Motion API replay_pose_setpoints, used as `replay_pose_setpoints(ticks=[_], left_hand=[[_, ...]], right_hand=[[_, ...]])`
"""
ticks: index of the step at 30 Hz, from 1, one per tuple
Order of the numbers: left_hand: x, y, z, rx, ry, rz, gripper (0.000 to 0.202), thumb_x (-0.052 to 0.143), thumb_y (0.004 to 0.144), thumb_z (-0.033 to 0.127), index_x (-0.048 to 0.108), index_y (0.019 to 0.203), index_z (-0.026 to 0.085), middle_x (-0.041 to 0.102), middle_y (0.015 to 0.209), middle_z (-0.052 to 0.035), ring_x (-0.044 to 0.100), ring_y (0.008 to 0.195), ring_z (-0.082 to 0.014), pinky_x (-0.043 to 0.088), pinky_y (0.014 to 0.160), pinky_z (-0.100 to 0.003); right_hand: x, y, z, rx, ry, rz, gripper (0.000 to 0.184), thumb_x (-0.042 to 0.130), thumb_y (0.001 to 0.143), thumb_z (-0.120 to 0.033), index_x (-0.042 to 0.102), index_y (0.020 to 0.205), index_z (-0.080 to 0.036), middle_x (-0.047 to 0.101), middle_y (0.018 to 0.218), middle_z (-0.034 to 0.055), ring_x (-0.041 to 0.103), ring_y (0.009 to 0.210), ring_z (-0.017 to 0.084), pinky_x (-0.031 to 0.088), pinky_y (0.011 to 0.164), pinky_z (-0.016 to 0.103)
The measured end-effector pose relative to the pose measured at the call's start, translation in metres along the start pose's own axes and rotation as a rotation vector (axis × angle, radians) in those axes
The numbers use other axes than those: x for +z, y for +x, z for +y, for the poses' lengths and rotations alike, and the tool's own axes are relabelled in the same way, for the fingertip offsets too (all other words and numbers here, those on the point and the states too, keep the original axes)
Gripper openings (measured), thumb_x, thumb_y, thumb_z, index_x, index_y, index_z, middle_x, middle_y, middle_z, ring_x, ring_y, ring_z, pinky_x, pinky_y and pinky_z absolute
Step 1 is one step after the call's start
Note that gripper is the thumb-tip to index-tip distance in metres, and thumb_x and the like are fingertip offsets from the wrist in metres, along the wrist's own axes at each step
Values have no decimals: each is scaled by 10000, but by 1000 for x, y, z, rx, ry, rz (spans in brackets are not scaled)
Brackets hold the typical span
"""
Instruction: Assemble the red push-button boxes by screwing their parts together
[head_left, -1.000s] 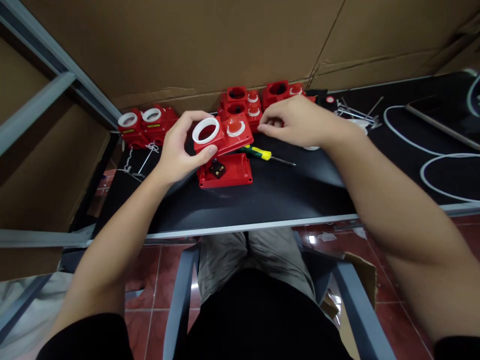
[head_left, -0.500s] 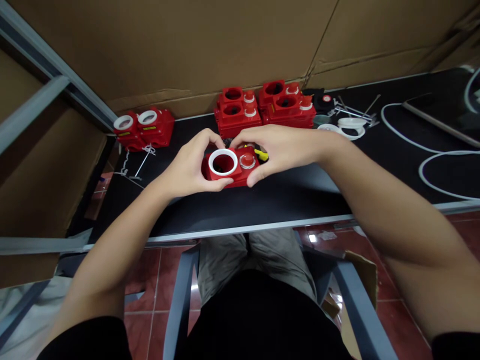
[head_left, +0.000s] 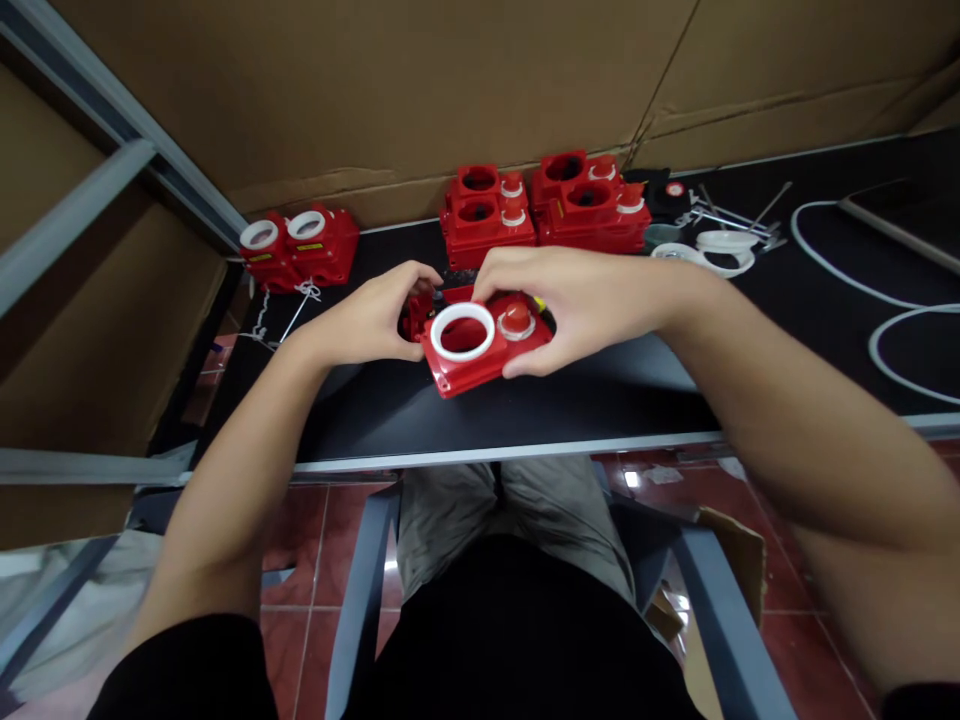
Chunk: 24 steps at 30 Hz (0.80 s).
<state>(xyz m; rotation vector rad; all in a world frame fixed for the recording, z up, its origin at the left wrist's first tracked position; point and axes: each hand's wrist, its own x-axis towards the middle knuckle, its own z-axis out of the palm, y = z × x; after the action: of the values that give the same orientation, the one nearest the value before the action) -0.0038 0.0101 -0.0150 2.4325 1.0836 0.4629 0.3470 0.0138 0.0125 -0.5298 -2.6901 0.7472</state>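
A red cover (head_left: 477, 372) with a white ring (head_left: 435, 335) round its large hole and a red button (head_left: 516, 318) beside it is tilted over the black table. My right hand (head_left: 577, 300) grips the cover's right end, thumb at the near edge and fingers behind. Under and left of the cover shows part of a red box base (head_left: 413, 318). My left hand (head_left: 367, 318) is curled round the base's left end. Most of the base and its inside are hidden by the cover and my hands. A bit of yellow shows by my right palm.
Red units with white rings (head_left: 319, 262) stand at the back left, more red units (head_left: 487, 245) at the back middle. White rings (head_left: 726, 262), metal rods (head_left: 739, 225) and a white cable (head_left: 817, 285) lie right. A metal frame (head_left: 75, 215) rises on the left.
The cover has come off the base, shifting right and toward me and tilting, in my right hand. My left hand stays at the left end with the base, which now shows.
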Motion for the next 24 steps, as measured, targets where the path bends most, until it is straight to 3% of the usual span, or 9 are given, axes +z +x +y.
replay_pose_setpoints(ticks=[6, 9, 13, 17, 19, 21, 24], left_hand=[[-3, -1, -1, -61, 122, 60, 744, 962, 861, 565, 770, 1496, 228, 856, 1548, -186, 840, 1378, -438, 683, 1298, -607], [-2, 0, -6, -89, 177, 76, 748, 971, 850, 542, 775, 1494, 217, 853, 1548, -196, 826, 1400, -475, 676, 1303, -647], [-1, -1, -19, -117, 223, 126, 765, 1015, 863, 585, 769, 1492, 226, 842, 1546, -191, 796, 1410, -508, 661, 1298, -707], [-7, -4, -23, -5, 236, 246, 795, 1071, 871, 655, 777, 1499, 267, 774, 1577, -179, 706, 1479, -537, 601, 1347, -802], [-13, -5, -16, 91, 212, 327, 702, 1078, 898, 688, 805, 1424, 312, 758, 1499, -152, 695, 1405, -495, 646, 1266, -791], [-17, -6, -2, 183, 151, 360, 527, 1043, 950, 671, 821, 1299, 343, 748, 1346, -121, 708, 1188, -400, 722, 1008, -679], [-16, -9, 24, 197, 30, 176, 276, 907, 1024, 503, 791, 1202, 326, 740, 1133, -63, 683, 800, -256, 667, 729, -527]], right_hand=[[17, 7, -6, -57, -100, -66, 584, 987, 1016, -608, 868, 1426, -210, 809, 1475, 182, 718, 1324, 392, 597, 1121, 513], [17, 7, -11, -69, -192, -72, 575, 1009, 1017, -592, 884, 1411, -193, 829, 1444, 187, 724, 1293, 392, 585, 1061, 491], [27, 9, -18, 14, -342, -127, 519, 1013, 1036, -648, 904, 1252, -189, 869, 1226, 155, 771, 1130, 372, 539, 896, 449], [35, 9, -13, 87, -390, -93, 514, 1047, 1029, -607, 901, 1314, -206, 892, 1255, 160, 811, 1198, 397, 556, 880, 430], [34, 7, -6, 100, -389, -63, 541, 1043, 1033, -642, 906, 1333, -213, 892, 1310, 169, 808, 1239, 410, 600, 942, 455], [30, 5, -1, 97, -373, -46, 583, 994, 1061, -718, 917, 1326, -204, 880, 1356, 186, 796, 1265, 420, 626, 996, 487], [23, 5, -1, 71, -315, -23, 536, 830, 1161, -678, 928, 1323, -177, 865, 1380, 213, 784, 1262, 414, 625, 1041, 512]])
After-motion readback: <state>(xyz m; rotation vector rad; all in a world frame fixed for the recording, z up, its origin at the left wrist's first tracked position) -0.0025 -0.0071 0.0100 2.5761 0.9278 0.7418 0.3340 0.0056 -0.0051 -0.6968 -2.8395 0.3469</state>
